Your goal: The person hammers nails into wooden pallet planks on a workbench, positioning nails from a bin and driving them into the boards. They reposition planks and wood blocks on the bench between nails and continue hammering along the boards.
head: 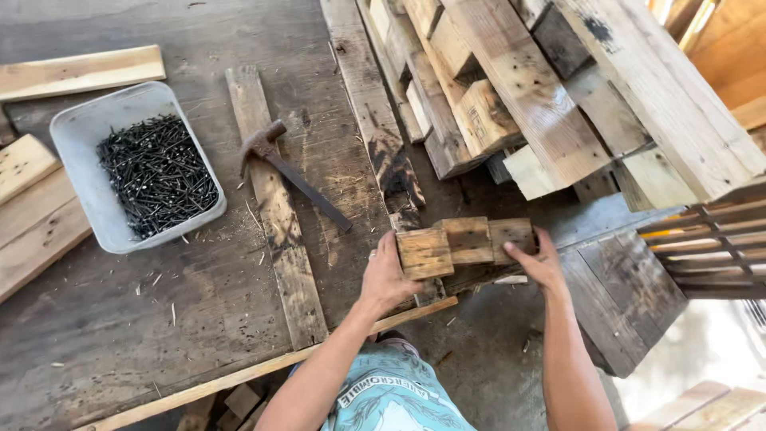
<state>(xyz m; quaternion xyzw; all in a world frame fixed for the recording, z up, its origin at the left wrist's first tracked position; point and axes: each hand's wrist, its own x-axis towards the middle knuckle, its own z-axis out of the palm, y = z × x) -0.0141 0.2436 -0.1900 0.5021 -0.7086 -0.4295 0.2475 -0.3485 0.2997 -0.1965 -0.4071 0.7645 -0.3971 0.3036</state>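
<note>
**Block row pinched end to end**

Three wooden blocks in a row at worktop edge, right of the hammer. Long axis left-right. Left hand clasping near end, right hand pressing far end; both grips closed on row.

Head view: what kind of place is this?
Likely a rough woodworking or pallet-building bench. A hammer lies on the worn table, beside a grey tray of dark nails, and stacked planks are piled behind.

hands grip wood blocks | hammer | nail tray
</note>
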